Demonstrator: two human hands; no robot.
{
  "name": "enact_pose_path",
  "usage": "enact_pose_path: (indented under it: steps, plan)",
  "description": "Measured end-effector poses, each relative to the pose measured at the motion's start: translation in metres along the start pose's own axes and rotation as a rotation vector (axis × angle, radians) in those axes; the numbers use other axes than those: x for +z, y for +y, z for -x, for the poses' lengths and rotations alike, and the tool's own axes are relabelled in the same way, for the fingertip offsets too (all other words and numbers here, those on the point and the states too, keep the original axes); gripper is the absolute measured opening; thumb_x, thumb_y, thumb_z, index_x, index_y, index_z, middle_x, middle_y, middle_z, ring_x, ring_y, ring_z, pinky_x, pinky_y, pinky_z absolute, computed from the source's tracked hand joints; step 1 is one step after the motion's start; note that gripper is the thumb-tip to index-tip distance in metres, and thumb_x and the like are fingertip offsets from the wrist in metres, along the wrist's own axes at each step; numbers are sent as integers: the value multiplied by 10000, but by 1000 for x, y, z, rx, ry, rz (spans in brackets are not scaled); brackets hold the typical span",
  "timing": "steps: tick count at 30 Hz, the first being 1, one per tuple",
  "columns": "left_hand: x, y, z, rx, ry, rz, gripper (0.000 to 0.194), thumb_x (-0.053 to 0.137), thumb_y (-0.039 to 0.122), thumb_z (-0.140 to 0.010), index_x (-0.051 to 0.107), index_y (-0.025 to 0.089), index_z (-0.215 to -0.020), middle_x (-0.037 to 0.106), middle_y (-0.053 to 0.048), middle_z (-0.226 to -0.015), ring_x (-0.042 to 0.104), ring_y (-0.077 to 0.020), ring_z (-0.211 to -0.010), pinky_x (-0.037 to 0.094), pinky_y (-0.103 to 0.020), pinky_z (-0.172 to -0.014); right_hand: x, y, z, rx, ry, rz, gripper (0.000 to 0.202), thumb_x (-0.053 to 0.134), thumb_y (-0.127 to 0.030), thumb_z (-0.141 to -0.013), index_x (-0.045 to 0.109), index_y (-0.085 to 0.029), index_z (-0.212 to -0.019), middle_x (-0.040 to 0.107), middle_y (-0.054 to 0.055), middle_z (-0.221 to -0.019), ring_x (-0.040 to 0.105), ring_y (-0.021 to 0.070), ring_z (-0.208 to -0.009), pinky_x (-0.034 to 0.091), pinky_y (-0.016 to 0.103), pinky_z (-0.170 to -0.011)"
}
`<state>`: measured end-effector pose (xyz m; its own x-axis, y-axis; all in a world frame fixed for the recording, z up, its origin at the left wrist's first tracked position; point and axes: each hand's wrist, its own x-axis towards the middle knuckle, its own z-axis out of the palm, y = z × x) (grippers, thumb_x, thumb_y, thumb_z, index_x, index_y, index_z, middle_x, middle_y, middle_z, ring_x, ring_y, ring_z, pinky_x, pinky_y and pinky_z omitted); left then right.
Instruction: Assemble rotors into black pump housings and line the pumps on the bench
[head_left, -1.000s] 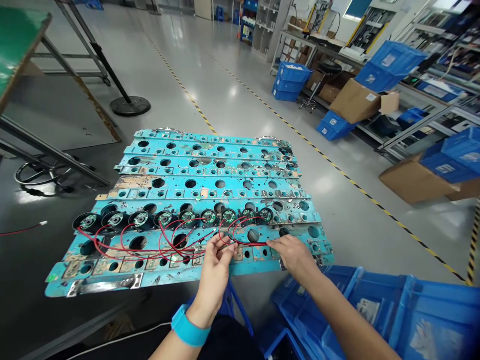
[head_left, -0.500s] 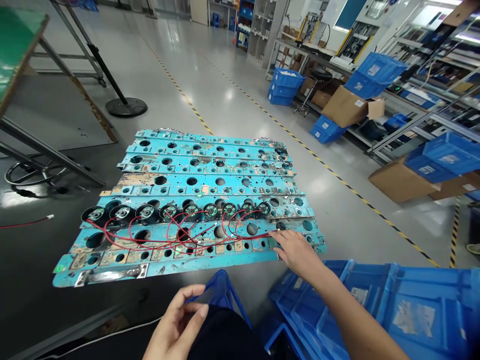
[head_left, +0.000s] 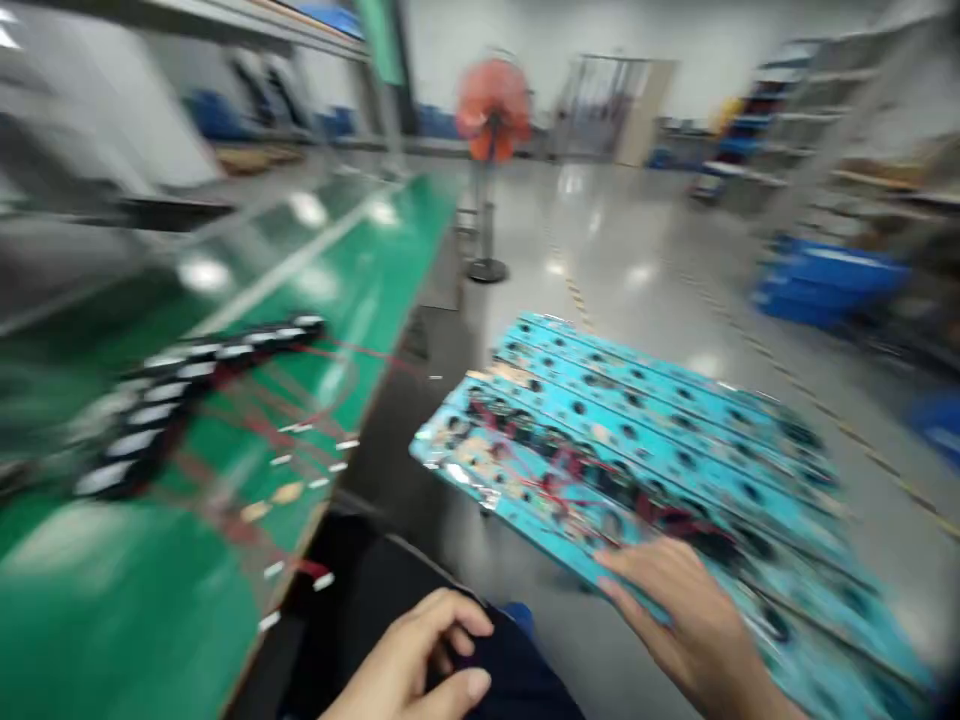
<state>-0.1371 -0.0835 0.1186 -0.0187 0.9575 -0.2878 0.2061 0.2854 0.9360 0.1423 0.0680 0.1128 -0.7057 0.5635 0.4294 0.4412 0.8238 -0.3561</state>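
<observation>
A turquoise board with rows of round holes lies tilted across the right half of the view. Along it runs a row of small black round motor-like parts with red wires trailing toward its near edge. My right hand is over that near edge, by the wires. Its index finger and thumb are stretched out and apart; blur hides whether a wire is under them. Low in the middle, my left hand hovers in front of my dark clothing, fingers loosely curled, thumb apart, with nothing visible in it.
On the left stands a green-topped workbench, bearing rows of black-and-white round parts with red wires and white connectors at its edge. A red fan stands behind. Blue crates sit at the right.
My view has swung left, bringing in the green bench and the fan. The board now appears farther right and rotated. My right hand remains at its near edge, my left hand near my lap.
</observation>
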Motion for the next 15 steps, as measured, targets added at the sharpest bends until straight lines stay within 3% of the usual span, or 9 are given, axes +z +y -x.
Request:
enact_pose_path:
  steps: [4, 6, 9, 12, 15]
  plan:
    - [-49, 23, 36, 92, 160, -126, 208, 705, 322, -869, 716, 270, -1070, 684, -59, -1028, 630, -220, -930, 495, -271, -854, 55, -36, -113, -455, -85, -211, 324, 672, -248, -899, 619, -331, -1208, 746, 18, -981, 673, 235, -881, 476, 403, -820]
    - [-80, 17, 55, 134, 361, -248, 211, 672, 338, -901, 699, 271, -1099, 687, -62, -1057, 632, -225, -961, 488, -279, -874, 84, -70, -176, -578, -133, -283, 236, 610, -264, -951, 646, -329, -1174, 749, 24, -1007, 669, 236, -917, 465, 411, -846]
    - [-138, -8, 78, 146, 765, -526, 257, 608, 403, -939, 665, 261, -1147, 675, -77, -1100, 630, -245, -1008, 488, -318, -893, 135, -131, -266, -696, -187, -315, 199, 527, -290, -1008, 692, -276, -1118, 753, 36, -1044, 654, 220, -988, 427, 400, -909]
    - [-206, -29, 82, 17, 1137, -880, 418, 590, 483, -934, 610, 221, -1260, 606, -139, -1257, 572, -324, -1131, 468, -446, -954, 194, -191, -346, -749, -250, -209, 238, 505, -269, -1019, 685, -245, -1174, 737, 39, -1156, 608, 206, -1111, 362, 385, -990]
    - [-261, -37, 67, -212, 1297, -1114, 567, 584, 521, -930, 514, 235, -1415, 447, -195, -1473, 440, -407, -1291, 422, -562, -989, 251, -242, -402, -751, -283, -96, 336, 454, -185, -1011, 615, -219, -1304, 672, 57, -1304, 536, 224, -1228, 317, 409, -1019]
